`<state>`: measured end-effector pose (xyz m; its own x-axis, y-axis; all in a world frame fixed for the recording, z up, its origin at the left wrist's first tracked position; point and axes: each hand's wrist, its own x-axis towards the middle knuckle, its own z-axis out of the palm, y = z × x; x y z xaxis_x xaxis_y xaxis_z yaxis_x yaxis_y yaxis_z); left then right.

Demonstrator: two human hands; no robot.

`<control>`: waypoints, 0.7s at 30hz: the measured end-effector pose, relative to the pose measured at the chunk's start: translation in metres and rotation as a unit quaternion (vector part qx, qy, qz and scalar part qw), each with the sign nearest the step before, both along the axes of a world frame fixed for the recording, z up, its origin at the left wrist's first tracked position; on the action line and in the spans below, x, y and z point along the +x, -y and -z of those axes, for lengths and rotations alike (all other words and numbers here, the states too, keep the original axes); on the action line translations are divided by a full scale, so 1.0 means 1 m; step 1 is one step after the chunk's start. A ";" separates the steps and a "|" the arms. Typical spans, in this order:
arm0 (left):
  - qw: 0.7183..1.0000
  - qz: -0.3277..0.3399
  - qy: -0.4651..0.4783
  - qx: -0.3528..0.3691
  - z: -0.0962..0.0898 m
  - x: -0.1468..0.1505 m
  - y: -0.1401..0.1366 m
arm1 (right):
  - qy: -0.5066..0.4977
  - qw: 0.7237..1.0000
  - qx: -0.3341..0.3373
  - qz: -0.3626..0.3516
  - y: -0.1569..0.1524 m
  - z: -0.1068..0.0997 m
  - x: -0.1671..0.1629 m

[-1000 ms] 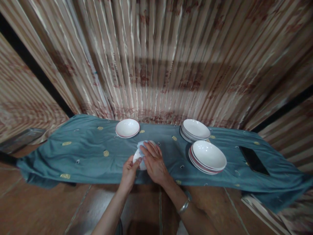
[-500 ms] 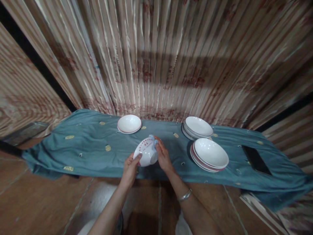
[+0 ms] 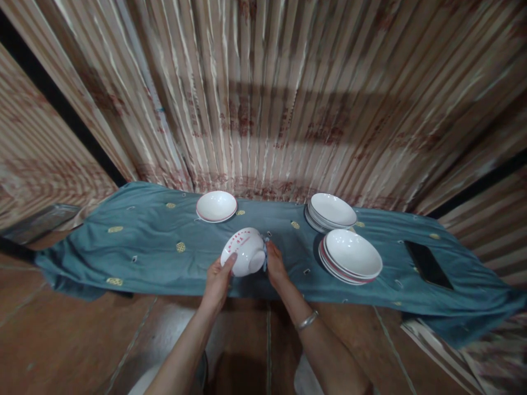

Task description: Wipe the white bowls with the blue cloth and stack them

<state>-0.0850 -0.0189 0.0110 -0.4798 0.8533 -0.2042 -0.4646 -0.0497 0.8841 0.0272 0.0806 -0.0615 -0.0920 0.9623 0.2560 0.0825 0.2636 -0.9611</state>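
A white bowl (image 3: 242, 255) with red markings is tilted on its side over the front of the table, its outer wall and foot ring facing me. My left hand (image 3: 218, 280) grips its left edge, thumb on the outside. At the bowl's right side my right hand (image 3: 276, 264) is closed on a light blue cloth (image 3: 265, 253). Most of that cloth is hidden behind the bowl and fingers. Behind the held bowl, a white bowl with a red rim (image 3: 217, 207) rests upright on the table.
A teal cloth (image 3: 152, 247) with yellow pineapple prints covers the table. To the right stand a stack of dark-rimmed white dishes (image 3: 332, 211) and a stack of white bowls (image 3: 354, 255). A black phone (image 3: 428, 265) lies farther right. Striped curtains (image 3: 263, 99) hang behind.
The bowl has turned a little, so its foot ring shows more. My right hand with the cloth has moved slightly down and right, from the bowl's outside toward behind its right edge.
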 end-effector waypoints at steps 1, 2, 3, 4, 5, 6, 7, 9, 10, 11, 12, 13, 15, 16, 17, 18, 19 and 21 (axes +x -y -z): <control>1.000 0.002 0.002 0.004 -0.002 0.001 0.000 | -0.023 0.999 -0.041 0.016 -0.001 -0.004 0.000; 1.000 0.002 0.004 0.007 -0.003 0.001 0.000 | -0.049 0.995 -0.086 0.032 -0.002 -0.009 0.000; 1.000 0.000 0.005 0.008 -0.005 0.001 -0.001 | -0.070 0.989 -0.119 0.045 -0.003 -0.015 0.001; 1.000 -0.003 0.005 0.008 -0.006 0.001 -0.001 | -0.080 0.987 -0.133 0.050 -0.004 -0.020 0.003; 1.000 -0.007 0.003 0.007 -0.007 0.001 -0.001 | -0.081 0.987 -0.131 0.048 -0.005 -0.026 0.005; 1.000 -0.010 0.000 0.006 -0.007 0.001 -0.002 | -0.075 0.989 -0.117 0.041 -0.006 -0.032 0.008; 1.000 -0.010 -0.003 0.006 -0.007 0.001 -0.002 | -0.063 0.993 -0.097 0.032 -0.007 -0.037 0.011; 1.000 -0.004 -0.007 0.009 -0.005 0.001 -0.002 | -0.030 0.998 -0.054 0.018 -0.007 -0.044 0.015; 1.000 -0.001 -0.010 0.011 -0.004 0.001 -0.002 | -0.013 0.999 -0.036 0.016 -0.007 -0.047 0.017; 1.000 0.001 -0.015 0.013 -0.003 0.001 -0.003 | 0.005 1.000 -0.020 0.015 -0.006 -0.049 0.018; 1.000 0.002 -0.021 0.015 -0.003 0.001 -0.003 | 0.022 1.000 -0.005 0.013 -0.005 -0.050 0.019; 0.999 0.003 -0.027 0.017 -0.002 0.001 -0.003 | 0.039 0.999 0.011 0.008 -0.003 -0.051 0.019; 0.999 0.004 -0.042 0.018 -0.003 0.001 -0.004 | 0.075 0.996 0.048 -0.008 0.001 -0.054 0.019; 0.999 0.005 -0.048 0.019 -0.004 0.001 -0.004 | 0.094 0.993 0.070 -0.018 0.003 -0.056 0.020; 0.998 0.006 -0.052 0.019 -0.005 0.001 -0.004 | 0.116 0.988 0.093 -0.028 0.006 -0.058 0.020; 0.998 0.007 -0.054 0.020 -0.006 0.002 -0.004 | 0.140 0.982 0.118 -0.038 0.010 -0.062 0.020; 0.998 0.007 -0.052 0.020 -0.007 0.002 -0.004 | 0.166 0.974 0.145 -0.046 0.014 -0.066 0.020; 0.999 0.013 -0.040 0.022 -0.008 0.001 -0.004 | 0.220 0.951 0.209 -0.066 0.025 -0.074 0.019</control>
